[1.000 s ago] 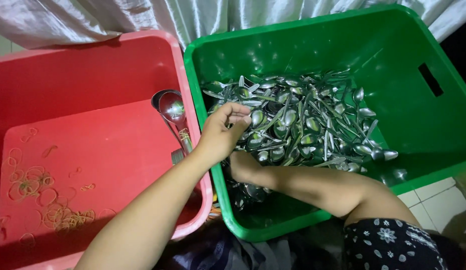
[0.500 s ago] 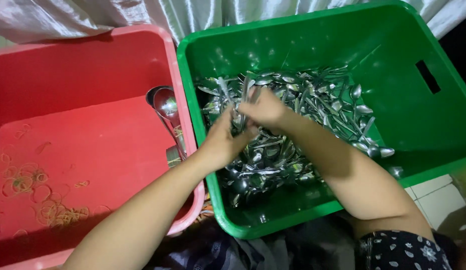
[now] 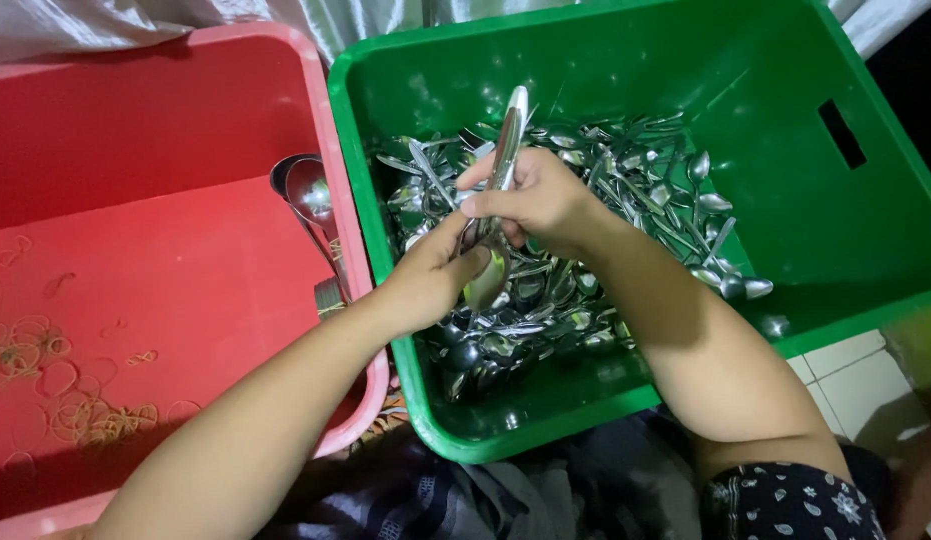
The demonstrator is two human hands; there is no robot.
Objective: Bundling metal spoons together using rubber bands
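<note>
Both hands over green crate [image 3: 625,60]. Right hand [image 3: 530,200] and left hand [image 3: 425,280] each closed around upright bunch of spoons [image 3: 500,175], above loose spoon pile [image 3: 625,200]. Red tub [image 3: 135,120] alongside.

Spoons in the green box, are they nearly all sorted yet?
Not nearly. One tied bundle already lies in the red bin, beside loose rubber bands. Right now both hands, left and right, grip a handful of spoons above the pile. A big heap of loose spoons remains in the green bin, so most looks left.
</note>
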